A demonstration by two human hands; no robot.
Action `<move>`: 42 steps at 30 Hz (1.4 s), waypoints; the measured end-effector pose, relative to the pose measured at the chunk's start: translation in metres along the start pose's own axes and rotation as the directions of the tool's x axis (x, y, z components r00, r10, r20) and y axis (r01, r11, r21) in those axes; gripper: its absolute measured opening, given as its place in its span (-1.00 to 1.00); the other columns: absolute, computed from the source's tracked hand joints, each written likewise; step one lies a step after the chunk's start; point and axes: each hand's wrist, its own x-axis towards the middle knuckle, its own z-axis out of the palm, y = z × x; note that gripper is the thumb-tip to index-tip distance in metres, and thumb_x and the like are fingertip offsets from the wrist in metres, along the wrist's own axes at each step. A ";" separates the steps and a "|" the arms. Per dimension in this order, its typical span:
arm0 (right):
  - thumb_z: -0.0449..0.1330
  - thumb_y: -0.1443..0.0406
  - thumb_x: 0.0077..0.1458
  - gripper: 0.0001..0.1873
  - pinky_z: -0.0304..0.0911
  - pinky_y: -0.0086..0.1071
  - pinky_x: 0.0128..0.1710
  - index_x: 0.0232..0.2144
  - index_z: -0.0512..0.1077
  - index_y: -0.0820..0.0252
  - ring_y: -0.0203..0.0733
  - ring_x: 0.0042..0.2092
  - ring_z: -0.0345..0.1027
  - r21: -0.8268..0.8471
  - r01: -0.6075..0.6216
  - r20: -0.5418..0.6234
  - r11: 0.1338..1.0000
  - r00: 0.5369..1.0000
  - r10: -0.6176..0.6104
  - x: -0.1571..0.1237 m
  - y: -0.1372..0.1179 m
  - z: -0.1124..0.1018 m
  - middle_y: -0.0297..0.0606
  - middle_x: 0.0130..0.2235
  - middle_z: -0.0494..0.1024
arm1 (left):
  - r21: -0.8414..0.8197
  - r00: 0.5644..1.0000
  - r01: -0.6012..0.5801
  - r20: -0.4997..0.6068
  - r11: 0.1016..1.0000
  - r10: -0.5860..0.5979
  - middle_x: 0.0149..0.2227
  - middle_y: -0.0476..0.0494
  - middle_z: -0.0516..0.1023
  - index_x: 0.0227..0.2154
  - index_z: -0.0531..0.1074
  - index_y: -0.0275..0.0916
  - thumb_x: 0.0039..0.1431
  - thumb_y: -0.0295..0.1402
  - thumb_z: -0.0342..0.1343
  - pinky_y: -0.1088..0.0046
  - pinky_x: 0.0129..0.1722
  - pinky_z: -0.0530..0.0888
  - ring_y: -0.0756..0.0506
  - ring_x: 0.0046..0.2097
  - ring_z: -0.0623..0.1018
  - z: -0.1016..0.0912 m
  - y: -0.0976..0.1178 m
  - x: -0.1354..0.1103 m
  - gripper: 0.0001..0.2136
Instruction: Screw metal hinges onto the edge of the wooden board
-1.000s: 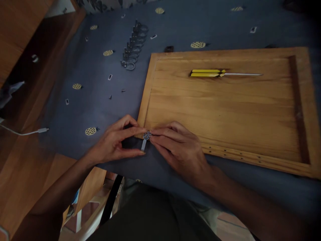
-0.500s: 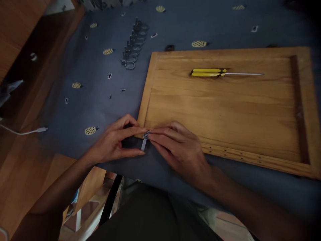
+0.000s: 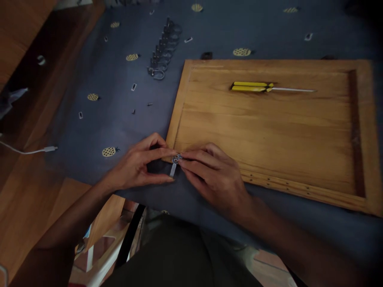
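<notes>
Biggest thing is the counter, covered in a dark blue cloth with little yellow prints, which probably keeps small parts from rolling away. On it lies a wooden cabinet door, flat with its recessed side up, so it sits steady. A yellow-handled screwdriver rests on the door near its far edge, well apart from the hands (parked within reach, I'd guess). Off to the left a row of metal brackets is lined up on the cloth, with 2 loose screws nearer.

Both hands meet at the door's near-left corner. The left hand has thumb and forefinger pinched onto a small metal fitting, and the right hand closes its fingertips on the fitting's round head from the other side. The fitting touches the door's edge, its flat tab pointing down over the cloth. Something this tiny likely needs 2 hands to stay lined up.
</notes>
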 end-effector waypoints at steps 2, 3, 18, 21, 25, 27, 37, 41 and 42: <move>0.24 0.41 0.35 -0.83 0.55 -0.22 -0.20 -0.19 0.65 0.14 -0.12 -0.19 0.55 0.027 -0.008 0.006 1.000 1.000 0.008 0.000 0.000 0.000 -0.17 -0.16 0.75 | -0.018 1.000 -0.007 -0.010 1.000 0.007 -0.09 -0.13 0.46 0.22 0.53 -0.11 0.29 -0.18 0.39 0.37 -0.11 0.58 -0.09 -0.09 0.51 0.001 0.000 0.000 -0.53; 0.24 0.42 0.34 -0.82 0.56 -0.22 -0.20 -0.19 0.65 0.14 -0.12 -0.19 0.56 0.047 -0.012 0.009 0.999 1.000 0.011 0.001 0.000 -0.001 -0.16 -0.16 0.75 | -0.021 1.000 -0.006 -0.010 1.000 0.006 -0.08 -0.13 0.46 0.22 0.53 -0.12 0.28 -0.20 0.40 0.36 -0.10 0.58 -0.10 -0.09 0.52 0.001 0.000 0.000 -0.52; 0.29 0.13 0.38 -0.69 0.55 -0.12 -0.02 0.02 0.52 0.22 -0.12 -0.04 0.56 -0.082 -0.127 0.322 0.988 0.935 0.147 0.135 0.088 0.051 -0.17 0.01 0.61 | 0.033 0.999 -0.016 -0.049 0.999 0.018 -0.09 -0.17 0.52 0.07 0.59 -0.25 0.24 -0.15 0.42 0.40 -0.15 0.54 -0.09 -0.14 0.56 0.014 -0.008 -0.001 -0.58; 0.29 0.12 0.38 -0.64 0.54 -0.07 0.03 0.09 0.49 0.20 -0.07 0.02 0.54 -0.122 -0.120 0.374 0.985 0.914 0.157 0.153 0.097 0.071 -0.14 0.08 0.58 | 0.038 0.999 -0.026 -0.045 0.999 0.027 -0.10 -0.18 0.52 0.07 0.59 -0.26 0.23 -0.13 0.42 0.41 -0.18 0.53 -0.09 -0.15 0.56 0.013 -0.008 0.001 -0.56; 0.29 0.12 0.38 -0.62 0.53 -0.04 0.06 0.12 0.48 0.19 -0.05 0.05 0.53 -0.097 -0.092 0.429 0.991 0.895 0.125 0.160 0.096 0.075 -0.12 0.12 0.56 | 0.035 0.999 -0.017 -0.050 0.999 0.018 -0.10 -0.16 0.52 0.06 0.59 -0.22 0.24 -0.08 0.41 0.40 -0.17 0.53 -0.10 -0.14 0.57 0.014 -0.009 0.001 -0.56; 0.28 0.12 0.38 -0.61 0.53 -0.04 0.06 0.13 0.48 0.19 -0.05 0.06 0.53 -0.057 -0.100 0.444 0.993 0.888 0.115 0.162 0.094 0.075 -0.12 0.13 0.56 | 0.035 0.998 -0.033 -0.055 0.999 0.035 -0.10 -0.17 0.52 0.06 0.60 -0.24 0.24 -0.07 0.40 0.40 -0.17 0.53 -0.10 -0.14 0.57 0.014 -0.010 0.001 -0.56; 0.21 0.24 0.42 -0.81 0.55 -0.31 -0.11 -0.02 0.55 0.19 -0.27 -0.19 0.56 0.432 -0.516 0.309 0.740 0.855 0.416 0.142 0.063 0.040 -0.24 -0.13 0.65 | 0.023 0.999 0.001 -0.042 1.000 0.000 -0.07 -0.17 0.50 0.10 0.59 -0.23 0.29 -0.13 0.38 0.35 -0.06 0.53 -0.11 -0.09 0.54 0.010 -0.008 -0.001 -0.58; 0.29 0.24 0.30 -0.84 0.55 -0.42 -0.21 -0.14 0.63 0.15 -0.33 -0.31 0.56 0.607 -0.575 0.298 0.548 0.804 0.515 0.084 0.039 0.000 -0.31 -0.32 0.66 | 0.036 0.999 0.023 -0.025 0.999 -0.022 -0.07 -0.16 0.49 0.09 0.59 -0.18 0.29 -0.11 0.38 0.36 -0.09 0.53 -0.11 -0.09 0.55 0.008 -0.008 -0.002 -0.60; 0.33 0.21 0.25 -0.85 0.55 -0.42 -0.25 -0.20 0.65 0.14 -0.32 -0.35 0.55 0.626 -0.583 0.304 0.518 0.794 0.526 0.069 0.034 -0.006 -0.32 -0.37 0.66 | 0.041 1.000 0.024 -0.019 0.999 -0.023 -0.07 -0.16 0.49 0.10 0.59 -0.19 0.29 -0.12 0.38 0.36 -0.10 0.53 -0.11 -0.09 0.55 0.008 -0.008 -0.002 -0.60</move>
